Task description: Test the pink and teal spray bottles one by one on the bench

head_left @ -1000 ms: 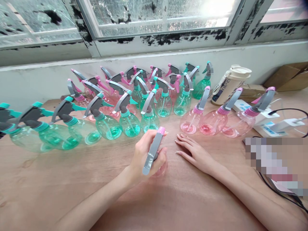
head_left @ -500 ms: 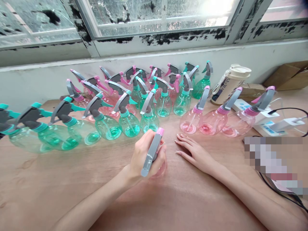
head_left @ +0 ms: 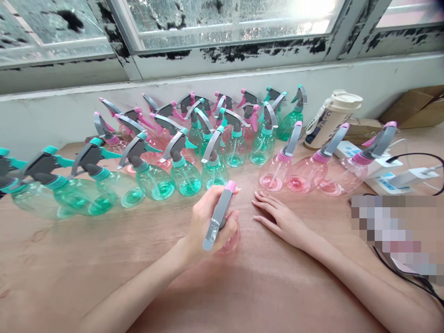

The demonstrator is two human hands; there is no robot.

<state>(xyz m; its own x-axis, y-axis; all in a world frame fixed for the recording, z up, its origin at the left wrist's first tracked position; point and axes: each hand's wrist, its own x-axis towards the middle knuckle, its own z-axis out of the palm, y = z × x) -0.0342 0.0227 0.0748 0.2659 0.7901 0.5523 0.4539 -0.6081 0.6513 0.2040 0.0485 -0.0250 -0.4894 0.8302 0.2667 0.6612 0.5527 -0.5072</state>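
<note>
Left hand (head_left: 201,219) shows a fingertip beyond the nozzle (head_left: 230,186) again, hidden a moment ago; its fingers wrap a pink spray bottle (head_left: 219,216) mid-table. Six front-row green bottles (head_left: 186,179) block the way beyond; three pink bottles (head_left: 305,176) and one tumbler (head_left: 331,121) stand rightward. Right hand (head_left: 287,224) lies palm-down near them, fingers spread.

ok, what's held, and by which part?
Left hand holds a pink spray bottle by its trigger head; contact with the trigger itself is hidden. Right hand holds nothing.
</note>
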